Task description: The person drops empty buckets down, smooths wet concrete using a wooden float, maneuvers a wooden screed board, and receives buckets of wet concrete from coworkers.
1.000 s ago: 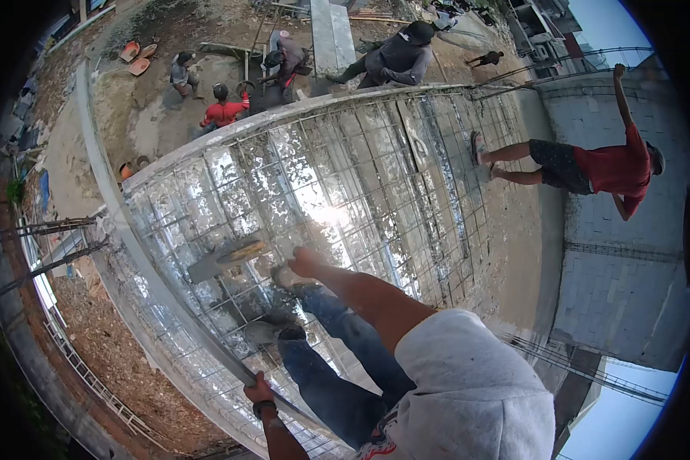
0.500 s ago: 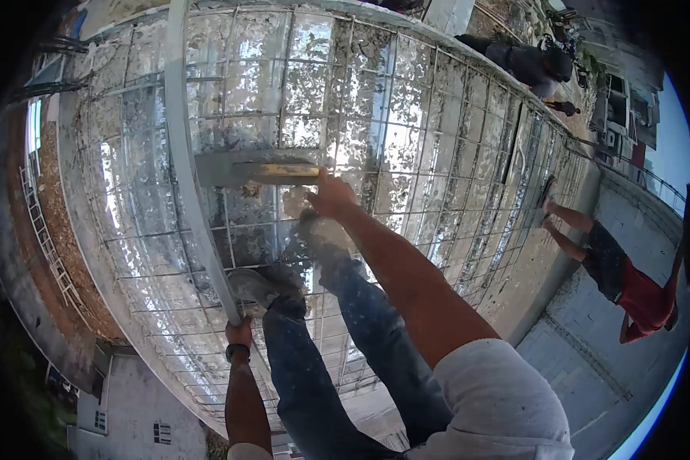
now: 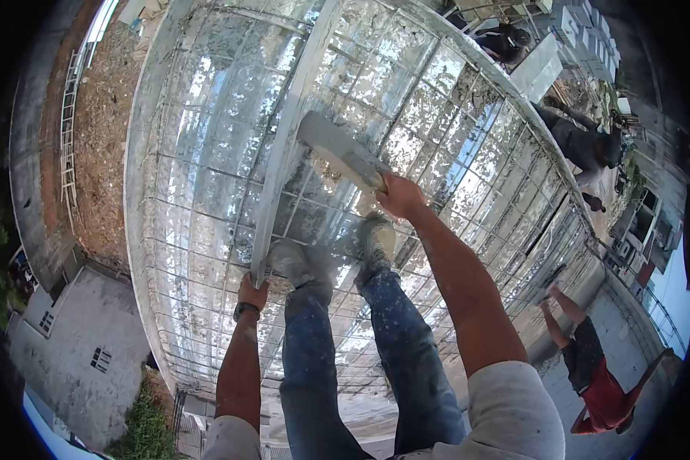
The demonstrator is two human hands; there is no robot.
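Shiny deck (image 3: 207, 184) under a grid of thin rods fills most of the view, curved by the lens. Toward the lower right, a person in a red shirt (image 3: 609, 402) is beside a grey wall. One long bar (image 3: 281, 172) slants over the grid, its near end gripped by the left hand (image 3: 254, 291), fingers wrapped round it. Dusty boots (image 3: 291, 262) stand between the arms. Right hand (image 3: 400, 196) fingers close on the handle of a trowel (image 3: 345, 152), blade tip at the bar.
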